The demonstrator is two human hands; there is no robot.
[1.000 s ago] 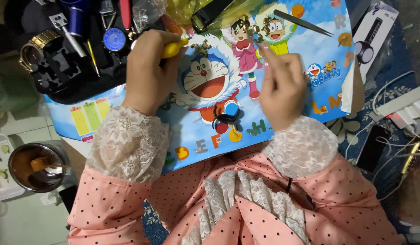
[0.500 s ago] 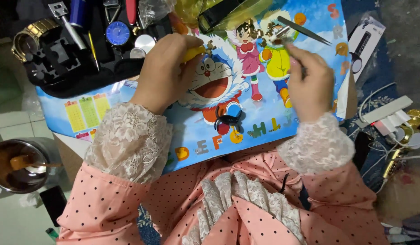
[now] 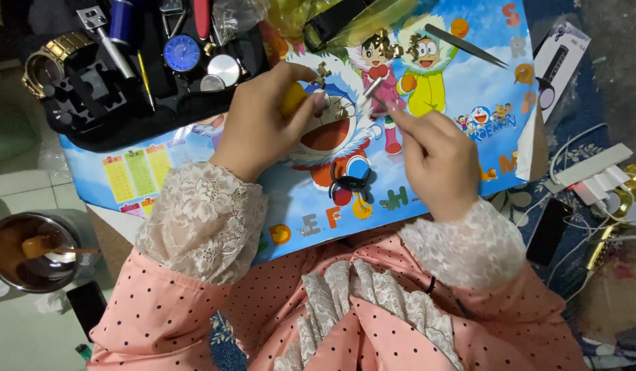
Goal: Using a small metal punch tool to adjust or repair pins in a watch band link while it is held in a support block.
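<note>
My left hand (image 3: 263, 120) is closed around a small yellow object (image 3: 292, 97), and a tiny brass-coloured part shows at its fingertips. My right hand (image 3: 434, 161) pinches a thin metal tool (image 3: 373, 88) whose tip points toward the left hand's fingertips. Both hands hover over a colourful cartoon-printed board (image 3: 469, 89) that lies across my lap. A small black ring-shaped part (image 3: 350, 183) rests on the board between my wrists. A pair of dark tweezers (image 3: 465, 46) lies on the board beyond my right hand.
A black tool tray (image 3: 91, 110) at the upper left holds a gold wristwatch (image 3: 50, 62), a blue watch dial (image 3: 181, 53), round metal parts and hand tools. A metal cup (image 3: 26, 251) stands on the floor at left. White boxes, cables and a phone lie at right.
The view has shifted. My right hand moved left and down toward the left hand, bringing the thin tool close to its fingertips. The left hand stayed in place.
</note>
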